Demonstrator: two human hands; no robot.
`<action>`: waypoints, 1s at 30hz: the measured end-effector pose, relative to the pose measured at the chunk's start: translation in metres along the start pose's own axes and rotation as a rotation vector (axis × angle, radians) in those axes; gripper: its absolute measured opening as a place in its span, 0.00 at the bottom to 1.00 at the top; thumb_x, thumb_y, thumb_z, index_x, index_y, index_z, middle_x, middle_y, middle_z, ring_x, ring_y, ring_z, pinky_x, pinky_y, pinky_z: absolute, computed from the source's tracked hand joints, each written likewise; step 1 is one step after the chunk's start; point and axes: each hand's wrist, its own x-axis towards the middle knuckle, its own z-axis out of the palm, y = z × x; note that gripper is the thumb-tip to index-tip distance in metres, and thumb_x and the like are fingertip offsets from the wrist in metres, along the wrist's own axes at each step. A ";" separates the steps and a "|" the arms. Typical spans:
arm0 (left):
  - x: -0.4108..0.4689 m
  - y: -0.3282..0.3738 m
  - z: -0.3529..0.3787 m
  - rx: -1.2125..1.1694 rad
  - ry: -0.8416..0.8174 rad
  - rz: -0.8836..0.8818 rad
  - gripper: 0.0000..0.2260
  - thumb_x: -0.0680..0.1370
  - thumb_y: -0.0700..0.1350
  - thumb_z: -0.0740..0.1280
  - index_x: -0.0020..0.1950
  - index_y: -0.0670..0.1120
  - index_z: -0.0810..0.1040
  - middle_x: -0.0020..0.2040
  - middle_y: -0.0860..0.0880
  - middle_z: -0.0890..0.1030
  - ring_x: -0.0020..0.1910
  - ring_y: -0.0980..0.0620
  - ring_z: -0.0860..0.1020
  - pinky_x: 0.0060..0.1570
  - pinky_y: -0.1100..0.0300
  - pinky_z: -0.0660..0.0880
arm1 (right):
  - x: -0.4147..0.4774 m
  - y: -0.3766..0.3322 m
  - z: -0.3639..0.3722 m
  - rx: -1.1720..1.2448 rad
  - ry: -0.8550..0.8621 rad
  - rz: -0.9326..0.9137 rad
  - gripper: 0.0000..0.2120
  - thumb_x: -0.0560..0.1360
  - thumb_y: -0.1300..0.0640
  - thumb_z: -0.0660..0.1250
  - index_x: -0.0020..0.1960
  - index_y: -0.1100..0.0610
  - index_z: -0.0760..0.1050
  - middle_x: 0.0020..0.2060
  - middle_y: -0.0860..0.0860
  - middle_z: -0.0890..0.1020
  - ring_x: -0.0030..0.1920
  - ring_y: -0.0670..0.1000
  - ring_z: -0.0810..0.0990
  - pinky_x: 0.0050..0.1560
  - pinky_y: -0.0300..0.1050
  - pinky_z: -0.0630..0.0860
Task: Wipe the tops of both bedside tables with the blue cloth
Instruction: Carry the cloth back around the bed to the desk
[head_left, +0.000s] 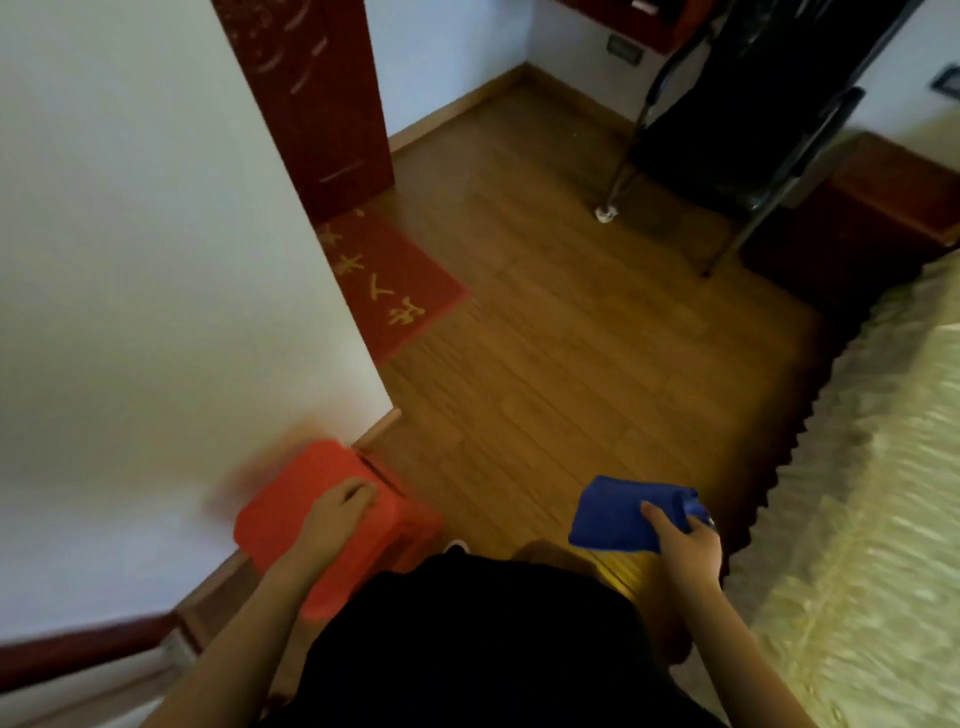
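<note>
My right hand (685, 540) grips a folded blue cloth (618, 514) in the air above the wooden floor, near the bed's edge. My left hand (340, 514) rests on top of a red plastic stool (291, 499) that stands against the white wall; whether its fingers grip the stool is unclear. A dark red-brown bedside table (883, 202) stands at the far right by the head of the bed, partly behind a black chair. No second bedside table is in view.
A bed with a pale gold cover (872, 467) and dark pleated skirt fills the right side. A black metal-legged chair (727, 130) stands ahead. A red doormat (395, 280) lies by a dark red door (317, 104). Wooden floor (571, 338) lies between.
</note>
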 end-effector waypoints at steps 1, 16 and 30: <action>0.022 0.018 -0.004 0.018 -0.035 0.032 0.08 0.79 0.38 0.64 0.46 0.47 0.81 0.47 0.47 0.82 0.47 0.48 0.79 0.50 0.63 0.73 | 0.005 -0.005 -0.002 0.020 0.038 0.031 0.11 0.73 0.55 0.71 0.51 0.60 0.75 0.46 0.56 0.80 0.45 0.57 0.78 0.50 0.51 0.74; 0.271 0.208 0.042 -0.062 -0.232 -0.043 0.08 0.79 0.48 0.64 0.45 0.52 0.82 0.47 0.47 0.83 0.53 0.44 0.80 0.58 0.45 0.74 | 0.212 -0.136 0.016 0.202 0.223 0.207 0.09 0.74 0.57 0.70 0.38 0.58 0.73 0.39 0.55 0.78 0.44 0.57 0.77 0.47 0.50 0.70; 0.454 0.357 0.038 -0.080 -0.084 -0.244 0.10 0.82 0.45 0.59 0.56 0.46 0.79 0.55 0.47 0.79 0.57 0.46 0.75 0.58 0.50 0.70 | 0.454 -0.400 0.088 0.179 -0.029 0.083 0.12 0.72 0.55 0.72 0.52 0.60 0.77 0.45 0.53 0.82 0.45 0.53 0.81 0.46 0.48 0.75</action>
